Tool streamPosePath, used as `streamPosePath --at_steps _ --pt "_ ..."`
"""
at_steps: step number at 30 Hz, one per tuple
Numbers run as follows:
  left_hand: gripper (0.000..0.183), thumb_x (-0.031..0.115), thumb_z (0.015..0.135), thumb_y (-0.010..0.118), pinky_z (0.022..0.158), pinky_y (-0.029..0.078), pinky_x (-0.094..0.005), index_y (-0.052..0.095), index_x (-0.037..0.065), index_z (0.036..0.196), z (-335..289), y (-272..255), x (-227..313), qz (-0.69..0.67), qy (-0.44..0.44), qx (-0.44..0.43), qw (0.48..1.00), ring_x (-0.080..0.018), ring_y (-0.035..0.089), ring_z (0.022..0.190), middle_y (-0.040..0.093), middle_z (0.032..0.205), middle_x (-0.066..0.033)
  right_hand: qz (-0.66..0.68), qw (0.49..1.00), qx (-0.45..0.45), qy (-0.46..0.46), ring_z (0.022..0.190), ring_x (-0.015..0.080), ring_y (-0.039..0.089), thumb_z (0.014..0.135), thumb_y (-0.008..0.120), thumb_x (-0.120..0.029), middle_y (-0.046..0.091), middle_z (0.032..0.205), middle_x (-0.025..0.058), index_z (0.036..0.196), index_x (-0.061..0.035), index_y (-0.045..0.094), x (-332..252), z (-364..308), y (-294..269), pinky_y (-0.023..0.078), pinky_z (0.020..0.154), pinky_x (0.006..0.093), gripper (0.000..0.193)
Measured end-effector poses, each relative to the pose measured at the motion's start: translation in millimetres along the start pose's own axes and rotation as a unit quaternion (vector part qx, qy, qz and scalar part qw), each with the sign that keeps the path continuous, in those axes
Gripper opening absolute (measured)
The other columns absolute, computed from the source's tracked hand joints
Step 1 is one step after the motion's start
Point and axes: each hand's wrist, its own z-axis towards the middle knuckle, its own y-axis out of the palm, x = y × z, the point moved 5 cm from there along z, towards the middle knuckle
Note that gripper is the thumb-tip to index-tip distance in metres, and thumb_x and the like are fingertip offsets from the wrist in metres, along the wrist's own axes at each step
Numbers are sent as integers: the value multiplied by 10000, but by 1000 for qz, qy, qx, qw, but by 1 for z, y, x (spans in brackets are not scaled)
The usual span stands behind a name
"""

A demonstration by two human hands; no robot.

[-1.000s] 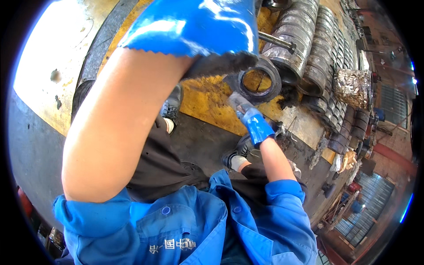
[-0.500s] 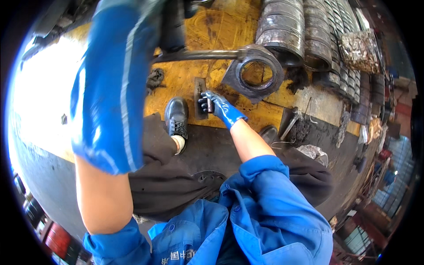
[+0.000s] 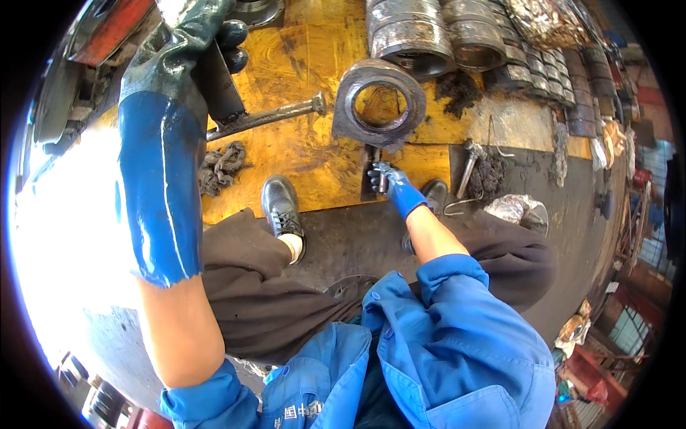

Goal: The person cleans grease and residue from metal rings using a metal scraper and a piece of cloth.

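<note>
My left hand [image 3: 179, 53], in a long blue glove with a dark grip, is raised close at the upper left. Its fingers close around a dark flat metal bar [image 3: 220, 89], whose upper part the glove hides. Low over the floor, my right hand [image 3: 394, 179], gloved alike, grips a short metal cylinder [image 3: 382, 183]. Beside it, a dark narrow plate [image 3: 368, 187] lies on the yellow floor sheet. Just beyond is a thick metal ring [image 3: 344, 100] with a flat-sided outer edge. A long metal rod [image 3: 275, 114] with a wider end lies left of the ring.
Large ribbed metal cylinders [image 3: 414, 36] line the far right. A grey rag [image 3: 223, 168] lies left of my shoe [image 3: 282, 207]. To the right are a hammer-like tool [image 3: 469, 168], dark rags [image 3: 487, 179] and a clear plastic bag [image 3: 520, 212]. Glare covers the left side.
The view has shifted. My left hand, blurred before, now shows the dark bar in its grip. The rod's end appears apart from the ring, where they overlapped before. My right hand still grips the cylinder.
</note>
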Motion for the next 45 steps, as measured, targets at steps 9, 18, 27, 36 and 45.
streamPosePath --at_steps 9,18,27,36,45 --pt "332 226 887 678 726 526 -272 646 -6 1122 5 28 -3 45 -24 13 999 -137 621 794 671 947 -92 -222 948 -228 20 608 191 602 937 519 -287 676 796 78 985 -73 646 72 -49 46 483 537 339 253" --pt "308 256 909 650 660 485 -256 653 13 1099 -6 21 10 69 -10 17 997 -129 553 686 621 838 -51 -95 991 -89 -12 646 258 649 953 503 -258 686 895 135 1060 -4 611 15 -16 -18 530 522 367 296" --pt "289 232 929 626 705 506 -265 640 22 1128 -11 88 -4 43 -8 -79 996 -128 612 789 640 897 -29 -34 992 -120 -8 546 219 632 907 594 -328 705 793 95 987 -63 639 42 14 -15 490 449 423 280" --pt "243 189 898 662 594 466 -234 663 20 1072 -17 91 -17 22 -14 -78 997 -131 579 669 644 783 -51 81 993 19 -84 502 213 603 947 561 -300 702 794 85 989 -89 594 29 -13 -53 501 457 399 217" --pt "226 155 892 642 642 515 -275 662 -1 1055 -16 108 -38 -18 -30 -88 995 -156 624 717 665 841 -69 215 972 56 -80 538 187 599 968 524 -328 698 853 77 1018 -109 599 39 -50 -61 511 465 374 237"
